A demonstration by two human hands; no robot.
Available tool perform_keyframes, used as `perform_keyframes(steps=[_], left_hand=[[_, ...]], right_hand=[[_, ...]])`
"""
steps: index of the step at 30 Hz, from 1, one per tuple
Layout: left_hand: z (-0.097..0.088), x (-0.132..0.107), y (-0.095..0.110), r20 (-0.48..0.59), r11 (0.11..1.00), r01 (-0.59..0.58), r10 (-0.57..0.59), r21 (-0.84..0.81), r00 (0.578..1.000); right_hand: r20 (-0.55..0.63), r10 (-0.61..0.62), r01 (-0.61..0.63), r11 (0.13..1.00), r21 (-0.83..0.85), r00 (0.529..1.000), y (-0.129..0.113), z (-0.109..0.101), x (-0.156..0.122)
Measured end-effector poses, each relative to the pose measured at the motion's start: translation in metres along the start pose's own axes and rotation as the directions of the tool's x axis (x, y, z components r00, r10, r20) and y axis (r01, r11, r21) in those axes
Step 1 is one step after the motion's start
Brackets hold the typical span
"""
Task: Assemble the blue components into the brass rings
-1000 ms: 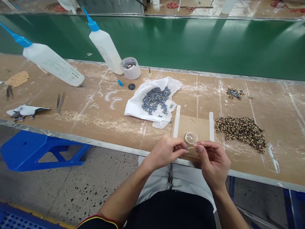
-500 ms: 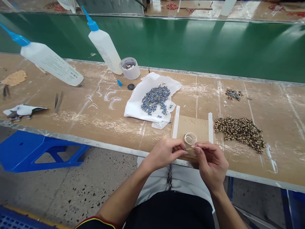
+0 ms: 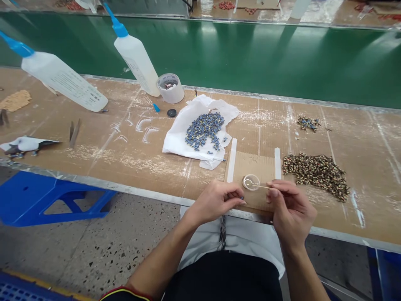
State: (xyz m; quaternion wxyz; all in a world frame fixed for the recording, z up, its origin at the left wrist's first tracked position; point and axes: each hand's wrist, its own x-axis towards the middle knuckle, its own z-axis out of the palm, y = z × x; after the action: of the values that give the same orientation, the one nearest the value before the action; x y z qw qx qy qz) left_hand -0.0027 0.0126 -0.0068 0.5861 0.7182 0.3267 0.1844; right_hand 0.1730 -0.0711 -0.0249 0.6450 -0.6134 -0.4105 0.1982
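Note:
Between the thumb and finger of my left hand (image 3: 216, 200) is a small blue piece (image 3: 242, 198), mostly covered by the fingertips. My right hand (image 3: 291, 209) pinches a thin pale stick (image 3: 262, 187), its tip over a small round clear dish (image 3: 251, 187). The dish sits on a cardboard patch (image 3: 255, 161) between two strips of white tape. Beyond my left hand, many small blue pieces (image 3: 205, 127) lie heaped on a crumpled white sheet (image 3: 175, 140). Right of my right hand spreads a pile of small dark-and-yellow pieces (image 3: 316, 173).
Two white bottles with blue nozzles, one upright-leaning (image 3: 136, 62) and one tilted (image 3: 64, 81), stand at the left beside a tape roll (image 3: 171, 94). A small cluster of pieces (image 3: 308, 123) lies at right. Behind runs a green belt (image 3: 234, 58); a blue stool (image 3: 40, 196) is below.
My right hand has moved right, taking the stick from the blue piece in my left hand to the dish. My left hand has stayed almost still.

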Motion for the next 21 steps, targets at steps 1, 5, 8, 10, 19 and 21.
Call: perform_keyframes(steps=[1,5,8,10,19,21], left_hand=[[0.000,-0.001,0.000,0.001,1.000,0.004,-0.004,-0.011,1.000],[-0.003,-0.003,-0.002,-0.010,0.998,0.024,-0.025,-0.052,1.000],[-0.007,-0.004,-0.004,-0.026,0.992,0.029,-0.032,-0.119,0.999],[-0.009,-0.005,-0.007,-0.034,0.981,0.029,-0.036,-0.194,0.999],[-0.011,-0.006,-0.009,-0.047,0.908,0.050,-0.077,-0.416,0.996],[-0.010,-0.007,-0.008,-0.057,0.904,0.044,-0.076,-0.425,0.995]], right_hand=[[-0.009,-0.039,0.038,0.998,-0.044,0.999,0.000,0.001,0.004],[0.154,-0.121,0.158,0.954,-0.254,0.981,-0.002,0.004,0.014],[0.233,-0.129,0.196,0.935,-0.294,0.964,-0.003,-0.003,0.019],[0.161,-0.131,0.181,0.921,-0.346,0.978,0.001,-0.018,0.024],[0.179,-0.035,0.158,0.647,-0.746,0.983,0.024,-0.095,0.045],[0.283,-0.043,0.254,0.588,-0.768,0.958,0.023,-0.096,0.048]])
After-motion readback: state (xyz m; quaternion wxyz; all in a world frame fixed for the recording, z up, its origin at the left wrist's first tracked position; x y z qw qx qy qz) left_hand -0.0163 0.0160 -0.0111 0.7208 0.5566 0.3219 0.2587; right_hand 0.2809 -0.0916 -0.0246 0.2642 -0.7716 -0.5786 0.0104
